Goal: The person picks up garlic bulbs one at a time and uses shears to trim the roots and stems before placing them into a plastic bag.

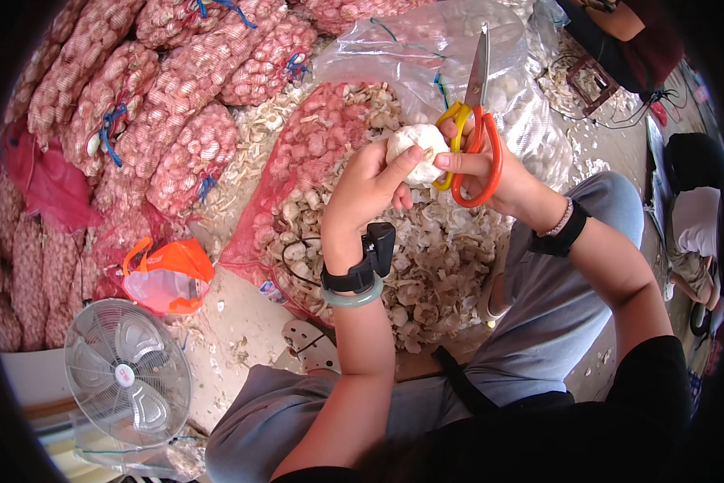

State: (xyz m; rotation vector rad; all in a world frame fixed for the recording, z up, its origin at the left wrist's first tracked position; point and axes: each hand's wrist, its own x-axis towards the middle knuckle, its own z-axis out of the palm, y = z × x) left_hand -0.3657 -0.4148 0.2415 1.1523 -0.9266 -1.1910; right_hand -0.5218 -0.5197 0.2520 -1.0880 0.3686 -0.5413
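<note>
A white garlic bulb point(414, 163) is held up in front of me by my left hand point(368, 179), its thumb lying across the front of the bulb. My right hand point(499, 173) grips a pair of scissors point(476, 84) with orange and yellow handles, the blades pointing up and away. My right thumb and fingers also touch the bulb's right side. Below both hands lies a heap of garlic skins and stem trimmings point(438, 266). Just behind the hands, an open red mesh sack point(313, 133) holds loose garlic.
Full red mesh sacks of garlic point(189, 60) are piled at the far left. A clear plastic bag point(426, 40) of white bulbs lies beyond my hands. An orange bag point(169, 278) and a standing fan point(128, 374) are on the left. Other people sit at the right.
</note>
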